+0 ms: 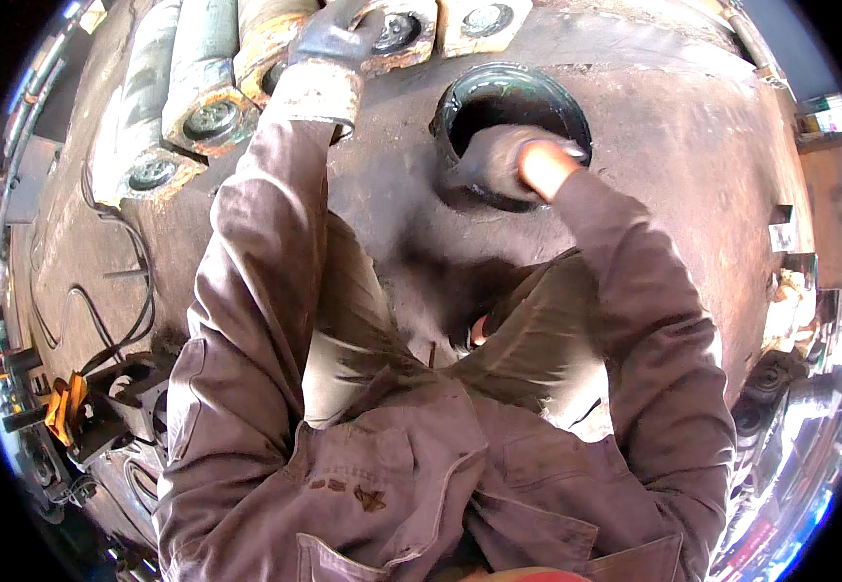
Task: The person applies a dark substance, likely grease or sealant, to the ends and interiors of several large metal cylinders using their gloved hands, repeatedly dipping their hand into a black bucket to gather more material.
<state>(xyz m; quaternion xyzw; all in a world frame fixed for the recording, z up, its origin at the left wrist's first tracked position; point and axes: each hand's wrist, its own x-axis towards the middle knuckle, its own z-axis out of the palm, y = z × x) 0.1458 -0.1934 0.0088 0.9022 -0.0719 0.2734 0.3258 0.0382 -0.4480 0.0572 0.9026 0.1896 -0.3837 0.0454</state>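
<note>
Dipping below the rim of a dark round tub (447,107), the fingers of the right hand (498,155) come through to my feed as a gray-brown blur, so I cannot tell whether they are clenched, loose or grasping something inside. The fingers of the left hand (338,44), in a dark-palmed work glove, are bent and slightly parted over the near ends of the metal cylinders (212,116); I cannot tell from up here whether they grip or merely rest there. Just behind them, a pale, grimy glove cuff (314,92) wraps the left wrist, while a strip of bare wrist shows between the right hand and its sleeve (624,242). I count five cylinders side by side along the upper left and top of my view, their angular end faces rusty and each set with a round recess. The tub stands to the right of the left hand, near the cylinders but apart from them, on a stained brown floor (721,175). Closer to my lens, I see bent knees in khaki trousers (353,339) under a mauve-brown jacket (372,475). Farther out on the left, a black cable (149,276) snakes toward dark machine parts (130,398) and an orange-yellow piece (65,407).
</note>
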